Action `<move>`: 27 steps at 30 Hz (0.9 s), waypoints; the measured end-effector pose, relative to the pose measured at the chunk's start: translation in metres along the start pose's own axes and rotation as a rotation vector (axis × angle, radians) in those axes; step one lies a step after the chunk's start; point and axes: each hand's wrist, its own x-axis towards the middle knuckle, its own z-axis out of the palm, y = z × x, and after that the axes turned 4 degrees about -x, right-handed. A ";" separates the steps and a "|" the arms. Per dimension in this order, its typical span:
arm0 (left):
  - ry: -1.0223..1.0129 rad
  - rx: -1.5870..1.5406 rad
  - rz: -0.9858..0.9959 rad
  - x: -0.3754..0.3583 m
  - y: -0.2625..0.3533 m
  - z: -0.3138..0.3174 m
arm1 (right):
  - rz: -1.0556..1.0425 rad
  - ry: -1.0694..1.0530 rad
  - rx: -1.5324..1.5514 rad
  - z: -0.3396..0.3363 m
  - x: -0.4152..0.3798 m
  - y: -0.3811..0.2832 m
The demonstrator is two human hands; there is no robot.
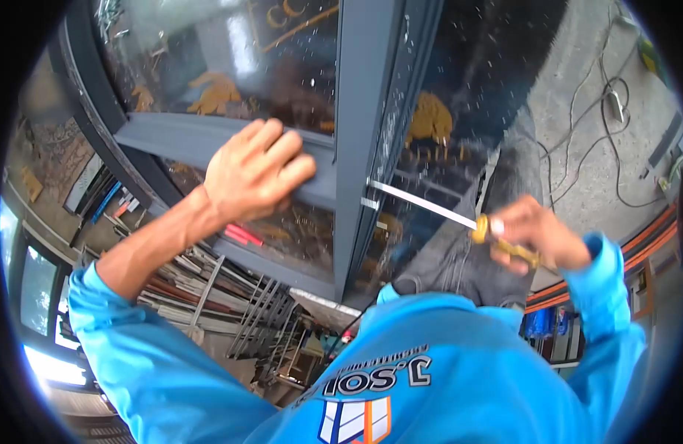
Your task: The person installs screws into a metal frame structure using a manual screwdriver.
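A dark grey metal frame (361, 96) with glass panels fills the middle of the head view. My left hand (256, 169) is closed over its crossbar (175, 138), fingers curled. In my right hand (532, 235) is a screwdriver (430, 205) with a yellowish handle and a long metal shaft. The shaft points left, and its tip meets the side of the upright bar near a small light fitting (369, 203). Whether the tip sits in a screw or slot is too small to tell.
Cables (617, 140) lie loose across the concrete floor (571, 96) at the right. Lengths of metal profile (201, 296) are stacked at lower left. Two red pieces (243, 235) show near the lower panel. Orange bars (615, 263) run along the right side.
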 end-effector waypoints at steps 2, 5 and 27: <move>-0.005 0.061 -0.001 -0.002 0.004 -0.003 | 0.079 -0.117 0.249 -0.001 0.002 0.005; -0.029 0.075 0.019 0.001 0.001 0.002 | -0.212 0.254 -0.479 0.037 -0.018 0.005; 0.047 0.088 -0.007 0.004 0.008 0.000 | -0.865 0.833 -1.222 0.039 -0.014 0.046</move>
